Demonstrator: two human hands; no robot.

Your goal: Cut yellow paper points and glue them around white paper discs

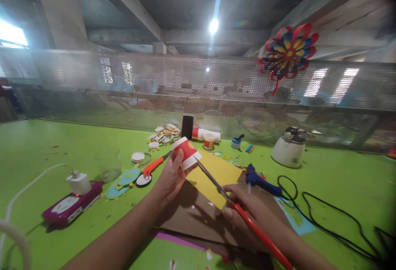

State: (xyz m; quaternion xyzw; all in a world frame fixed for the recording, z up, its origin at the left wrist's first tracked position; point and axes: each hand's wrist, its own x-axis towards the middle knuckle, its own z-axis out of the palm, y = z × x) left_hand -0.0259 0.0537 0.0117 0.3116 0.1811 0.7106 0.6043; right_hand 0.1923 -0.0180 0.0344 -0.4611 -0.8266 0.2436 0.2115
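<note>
My left hand (pixel 173 177) grips a red and white paper cup (pixel 186 153), tilted on its side above the work area. My right hand (pixel 239 208) is closed around scissors (pixel 252 222) with red handles. Their metal blades point up and left, and the tip meets the cup's white rim; I cannot tell whether they cut into it. Below the hands lie a yellow paper sheet (pixel 215 173) and a brown board (pixel 182 216) with small paper scraps on it. An orange-handled cutter (pixel 154 165) rests just left of my left hand.
A blue glue gun (pixel 262 182) with a black cord (pixel 337 214) lies at right, near a white and black pot (pixel 289 148). Paper cups (pixel 208 140) and a pile of paper pieces (pixel 163 135) stand behind. A purple power strip (pixel 72 204) with a white plug is at left.
</note>
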